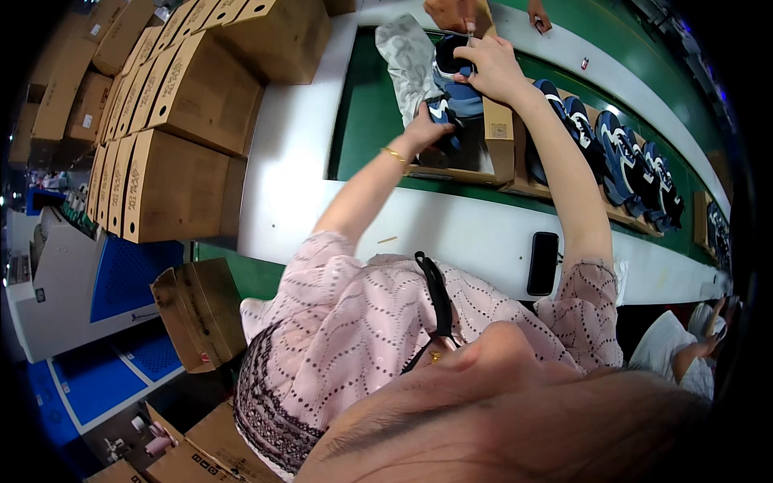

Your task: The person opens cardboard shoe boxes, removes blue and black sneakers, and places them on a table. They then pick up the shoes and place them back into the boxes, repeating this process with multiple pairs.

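An open cardboard shoebox (500, 143) sits on the green belt (353, 133) in front of me. My left hand (420, 131) is closed around a blue and black sneaker (440, 111) at the box's left side. Beyond it a second blue sneaker (463, 98) lies at the box, its dark opening facing up. My right hand (495, 71) is over that sneaker, fingers pinched together; what they hold is too small to make out. Crumpled white tissue paper (405, 58) spreads left of the shoes. A co-worker's hand (452, 14) reaches in from the far side, close to my right fingers.
Shoeboxes (193, 92) are stacked high on the left. Boxes with several blue sneakers (620, 157) line the belt to the right. A black phone (543, 263) lies on the white table edge (298, 209). Another hand (539, 16) rests at the far rail. An open carton (201, 314) stands lower left.
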The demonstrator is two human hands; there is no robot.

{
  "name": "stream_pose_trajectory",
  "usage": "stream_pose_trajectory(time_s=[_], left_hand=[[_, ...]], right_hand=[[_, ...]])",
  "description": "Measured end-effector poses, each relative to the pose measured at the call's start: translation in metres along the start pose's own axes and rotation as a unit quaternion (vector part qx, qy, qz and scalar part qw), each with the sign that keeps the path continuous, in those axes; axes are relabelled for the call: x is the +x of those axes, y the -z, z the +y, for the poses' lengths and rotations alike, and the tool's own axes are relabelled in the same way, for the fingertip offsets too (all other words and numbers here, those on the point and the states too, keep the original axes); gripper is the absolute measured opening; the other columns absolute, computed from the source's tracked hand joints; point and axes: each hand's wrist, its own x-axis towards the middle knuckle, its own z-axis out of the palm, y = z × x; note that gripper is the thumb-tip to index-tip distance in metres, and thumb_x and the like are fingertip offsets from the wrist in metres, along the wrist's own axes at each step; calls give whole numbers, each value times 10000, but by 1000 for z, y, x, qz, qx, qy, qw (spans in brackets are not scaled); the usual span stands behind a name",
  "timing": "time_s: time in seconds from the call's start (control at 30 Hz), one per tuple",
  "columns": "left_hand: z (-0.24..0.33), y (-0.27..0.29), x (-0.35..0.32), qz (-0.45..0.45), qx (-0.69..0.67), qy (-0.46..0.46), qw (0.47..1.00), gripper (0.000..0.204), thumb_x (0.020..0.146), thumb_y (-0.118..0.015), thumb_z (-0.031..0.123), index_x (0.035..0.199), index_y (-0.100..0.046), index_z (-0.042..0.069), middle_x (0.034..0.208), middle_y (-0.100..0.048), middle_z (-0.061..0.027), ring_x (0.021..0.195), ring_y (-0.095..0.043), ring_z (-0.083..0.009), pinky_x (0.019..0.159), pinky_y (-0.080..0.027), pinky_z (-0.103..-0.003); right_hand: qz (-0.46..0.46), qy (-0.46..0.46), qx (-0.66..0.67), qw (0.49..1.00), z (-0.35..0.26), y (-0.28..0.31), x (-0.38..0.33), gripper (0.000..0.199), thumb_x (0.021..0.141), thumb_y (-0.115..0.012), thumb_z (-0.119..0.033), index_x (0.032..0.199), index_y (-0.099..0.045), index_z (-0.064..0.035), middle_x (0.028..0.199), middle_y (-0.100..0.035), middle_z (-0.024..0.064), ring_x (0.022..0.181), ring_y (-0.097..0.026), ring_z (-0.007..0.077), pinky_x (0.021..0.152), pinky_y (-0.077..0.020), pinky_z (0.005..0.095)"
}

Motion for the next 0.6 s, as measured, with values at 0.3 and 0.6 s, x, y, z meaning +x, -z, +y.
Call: stream_pose_trajectory(time_s=[0.3, 0.6], left_hand=[[-30, 148, -154, -292, -222, -22, 930, 897, 733, -702, 333, 1434, -219, 48, 1413, -339, -131, 1285, -360, -221, 1046, -294, -323], [-98, 198, -197, -353, 8, 134, 926, 769, 759, -726, 215, 1387, -329, 15, 1461, -272, -132, 1345, -254, -206, 1107, -162, -338]], right_hand=[[42, -35, 71, 996, 28, 4, -16, 381, 765, -674, -369, 1066, -617, -142, 1021, -624, 75, 998, -541, 269, 942, -349, 394], [22, -41, 80, 996, 47, 19, -29, 341, 775, -676, -328, 1016, -609, -96, 959, -612, 60, 957, -533, 265, 878, -380, 378]])
